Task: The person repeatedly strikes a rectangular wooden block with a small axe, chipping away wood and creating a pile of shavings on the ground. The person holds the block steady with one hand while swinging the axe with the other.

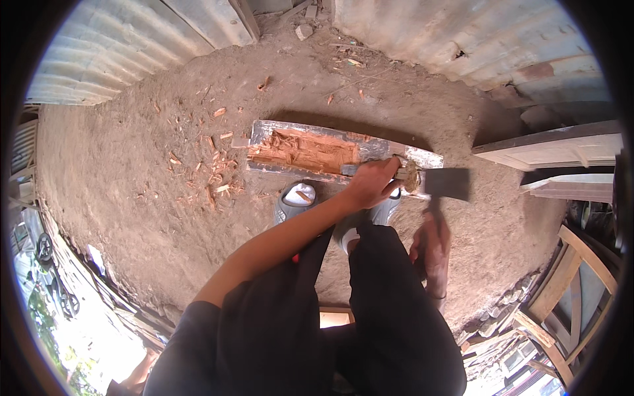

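A weathered wooden board (265,129) with a chipped reddish hollow lies on the dirt across my shoes. My left hand (373,181) is closed around a chisel (349,169), whose blade rests at the hollow's right end and whose frayed butt points right. My right hand (432,251), lower right of the board, is closed on the handle of a dark tool with a flat rectangular head (447,185), held beside the chisel's butt and blurred by motion. Whether the head touches the butt, I cannot tell.
Wood chips (214,178) are scattered on the dirt floor (119,191). Corrugated metal sheets (462,33) stand beyond the board. Planks (548,152) lean at the right, above a wooden frame (561,277). More scrap lines the left edge.
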The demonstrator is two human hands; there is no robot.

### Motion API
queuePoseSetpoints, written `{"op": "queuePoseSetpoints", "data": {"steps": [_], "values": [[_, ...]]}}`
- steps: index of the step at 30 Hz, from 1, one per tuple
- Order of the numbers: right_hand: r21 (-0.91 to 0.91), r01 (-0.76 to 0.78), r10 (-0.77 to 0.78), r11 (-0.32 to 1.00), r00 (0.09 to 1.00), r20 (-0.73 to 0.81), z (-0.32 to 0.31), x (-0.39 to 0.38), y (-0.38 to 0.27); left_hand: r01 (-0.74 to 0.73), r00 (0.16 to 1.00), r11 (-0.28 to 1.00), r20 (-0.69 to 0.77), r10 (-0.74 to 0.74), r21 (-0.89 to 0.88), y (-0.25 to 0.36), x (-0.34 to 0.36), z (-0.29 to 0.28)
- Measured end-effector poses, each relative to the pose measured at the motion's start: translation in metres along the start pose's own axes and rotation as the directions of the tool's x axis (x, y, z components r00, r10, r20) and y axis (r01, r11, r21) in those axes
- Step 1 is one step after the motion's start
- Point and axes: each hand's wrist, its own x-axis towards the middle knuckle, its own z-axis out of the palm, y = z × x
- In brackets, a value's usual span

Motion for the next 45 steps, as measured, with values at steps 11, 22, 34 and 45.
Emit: {"op": "queuePoseSetpoints", "data": {"steps": [11,22,34,45], "values": [[0.355,0.211,-0.05,0.911,0.91,-0.412,-0.002,0.005,0.014,-0.005,1.0,1.0,0.025,0.004,0.02,0.005,0.001,-0.01],[0.038,-0.102,0.104,0.994,0.993,-0.06,-0.04,-0.012,-0.01,0.074,0.996,0.99,0.043,-0.08,0.116,-0.001,-0.017,-0.03],[0.121,0.001,0.017,0.993,0.989,-0.146,-0.037,-0.034,-0.037,-0.088,0.994,0.988,0.053,0.095,-0.131,0.007,-0.003,-0.025],[-0.053,-0.036,0.035,0.998,0.999,-0.017,0.0,-0.014,-0.01,0.046,0.999,0.995,0.011,-0.045,-0.087,0.007,-0.005,-0.02]]}}
